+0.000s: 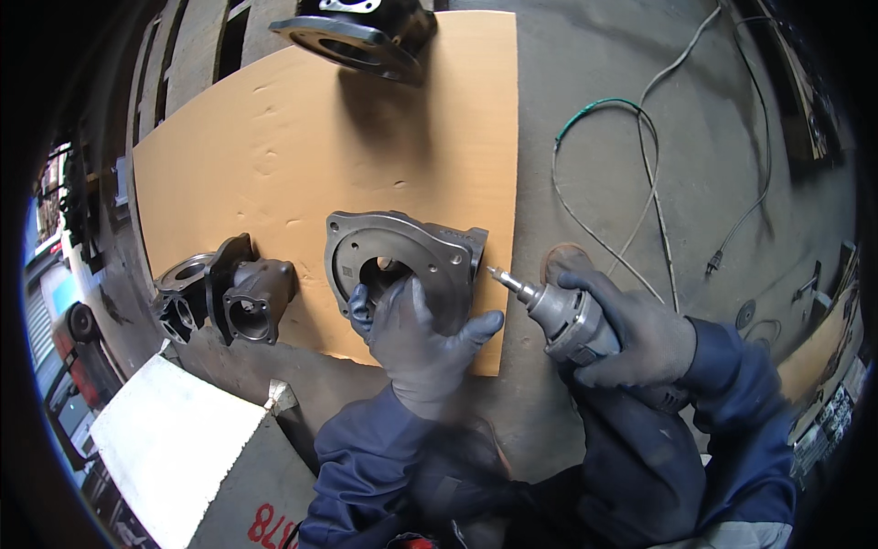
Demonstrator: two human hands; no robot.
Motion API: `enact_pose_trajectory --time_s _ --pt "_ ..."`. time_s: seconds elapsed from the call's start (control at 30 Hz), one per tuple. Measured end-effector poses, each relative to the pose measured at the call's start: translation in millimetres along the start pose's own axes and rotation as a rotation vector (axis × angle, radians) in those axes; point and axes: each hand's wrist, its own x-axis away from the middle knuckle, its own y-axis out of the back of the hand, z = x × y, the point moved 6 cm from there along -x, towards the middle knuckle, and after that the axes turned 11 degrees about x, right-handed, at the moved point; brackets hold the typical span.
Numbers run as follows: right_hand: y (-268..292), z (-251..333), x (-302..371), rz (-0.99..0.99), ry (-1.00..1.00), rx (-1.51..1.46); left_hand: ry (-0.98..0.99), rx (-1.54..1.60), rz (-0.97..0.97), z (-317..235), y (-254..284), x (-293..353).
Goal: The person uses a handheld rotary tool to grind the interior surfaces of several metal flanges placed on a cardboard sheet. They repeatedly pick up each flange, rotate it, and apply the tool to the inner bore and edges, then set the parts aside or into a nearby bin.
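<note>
A grey cast metal housing (pixel 439 247) with a round flange and bolt holes lies near the right edge of an orange-tan sheet. My left hand (pixel 416 343), in a grey glove, rests against the near side of its flange. The fingers are spread over the bore and the thumb sticks out to the right. To the right, my gloved right hand (pixel 645 339) is wrapped round a die grinder (pixel 581 325). The grinder's narrow metal tip points up and left at the housing's right side, apart from it. Whether the tip spins cannot be told.
On the tan sheet (pixel 229 165), another casting (pixel 247 293) lies at left and a dark casting (pixel 366 41) at the far edge. A looped cable (pixel 654 183) and a plugged cord (pixel 759 192) trail over the grey floor. A white-topped box (pixel 183 448) stands near left.
</note>
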Motion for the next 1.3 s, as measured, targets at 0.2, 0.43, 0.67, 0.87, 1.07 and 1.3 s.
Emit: enact_pose_trajectory --time_s 0.2,0.43,0.67,0.87,1.07,1.3 --pt "-5.9 -18.4 2.2 0.028 -0.056 -0.024 0.094 -0.126 0.131 -21.8 -3.4 -13.1" --pt "-7.8 -23.0 -4.8 -0.126 0.129 0.048 -0.243 -0.308 -0.117 -25.8 39.2 -54.3" --pt "-2.9 -18.3 -7.6 -0.184 0.199 0.089 0.212 0.391 -0.116 49.6 25.1 -69.9" --pt "-1.3 -15.3 -19.2 -0.21 0.251 0.148 0.201 0.404 -0.177 51.1 27.2 -65.9" --pt "-1.5 -15.6 -16.1 -0.213 0.178 0.21 0.195 0.375 -0.186 46.1 27.4 -63.0" --pt "-18.3 -21.7 3.0 -0.166 0.225 0.16 0.218 0.406 -0.186 48.9 23.6 -68.7"
